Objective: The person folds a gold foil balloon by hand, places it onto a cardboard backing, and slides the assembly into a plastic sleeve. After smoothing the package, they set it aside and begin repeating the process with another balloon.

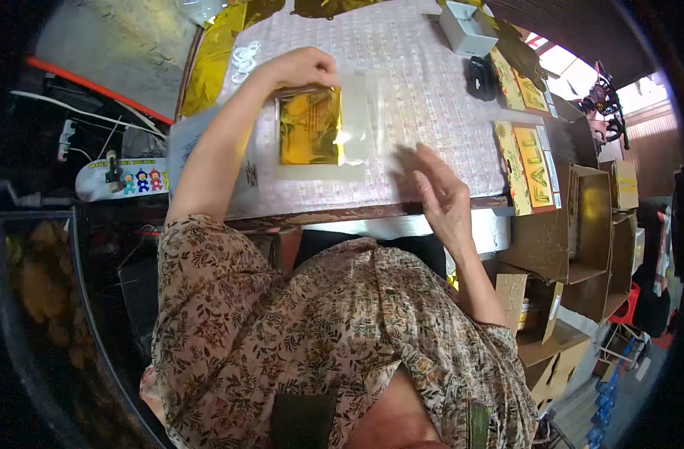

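A shiny gold foil sheet [310, 127] lies on the cloth-covered table, with clear plastic film [364, 120] around its right side and lower edge. Bent over the sheet's top edge is my left hand [308, 69], its fingers closed in a pinch at the upper right corner. My right hand [445, 196] hovers near the table's front edge, right of the film. Its thumb and fingers are spread and hold nothing.
White rings [244, 61] lie at the back left. A white box [467, 28], a black case [480, 78] and packs lettered "FALL" [532, 166] line the right side. Cardboard boxes [555, 224] stand beyond the right edge. A skateboard deck [125, 179] is at the left.
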Demonstrator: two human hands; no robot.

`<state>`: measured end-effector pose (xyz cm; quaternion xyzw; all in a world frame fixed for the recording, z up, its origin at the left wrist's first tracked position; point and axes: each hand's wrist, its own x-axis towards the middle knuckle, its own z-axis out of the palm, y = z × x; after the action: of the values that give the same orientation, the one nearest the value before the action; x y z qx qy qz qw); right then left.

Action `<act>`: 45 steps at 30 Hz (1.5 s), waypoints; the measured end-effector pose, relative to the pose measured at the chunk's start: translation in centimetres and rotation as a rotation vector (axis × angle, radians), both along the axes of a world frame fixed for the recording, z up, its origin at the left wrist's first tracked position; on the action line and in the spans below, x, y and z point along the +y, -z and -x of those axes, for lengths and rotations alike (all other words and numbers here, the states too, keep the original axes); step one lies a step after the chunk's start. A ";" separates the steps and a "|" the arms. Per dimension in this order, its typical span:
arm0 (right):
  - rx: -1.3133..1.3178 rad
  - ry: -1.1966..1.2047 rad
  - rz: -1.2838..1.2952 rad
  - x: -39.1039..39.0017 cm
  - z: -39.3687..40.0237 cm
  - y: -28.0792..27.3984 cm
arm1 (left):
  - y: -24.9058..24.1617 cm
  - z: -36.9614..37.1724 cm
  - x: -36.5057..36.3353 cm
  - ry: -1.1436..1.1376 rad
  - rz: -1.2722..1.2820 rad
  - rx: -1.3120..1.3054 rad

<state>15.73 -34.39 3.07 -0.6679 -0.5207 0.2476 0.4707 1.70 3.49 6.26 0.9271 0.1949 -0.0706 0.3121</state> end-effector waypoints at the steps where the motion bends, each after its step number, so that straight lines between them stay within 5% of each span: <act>1: 0.161 0.093 -0.084 0.3 0.4 0.1 | -0.7 1.2 0.8 -0.109 0.081 -0.083; 4: 0.419 0.187 -0.198 1.9 0.2 0.1 | -2.8 4.4 0.0 -0.492 0.610 -0.360; 7: 0.589 0.267 -0.237 4.3 0.3 0.6 | -2.1 5.0 -2.3 -0.614 0.802 -0.576; 11: 0.730 0.254 0.000 6.1 -0.9 1.2 | -0.7 4.2 -8.4 -0.645 0.962 -0.734; 13: 1.076 0.208 -0.033 6.1 -0.9 -0.2 | -0.1 3.6 -11.3 -0.689 0.961 -0.792; 19: 1.038 0.145 -0.182 4.5 -1.9 -0.5 | -2.6 6.0 -16.5 -0.620 1.164 -0.853; 45: 0.961 0.157 -0.033 1.1 -1.5 -2.1 | 0.3 7.9 -20.2 -0.555 1.058 -0.857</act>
<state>17.21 -33.26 5.20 -0.5077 -0.1962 0.4833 0.6857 -6.24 -16.69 5.95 0.5152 0.2232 0.2950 0.7731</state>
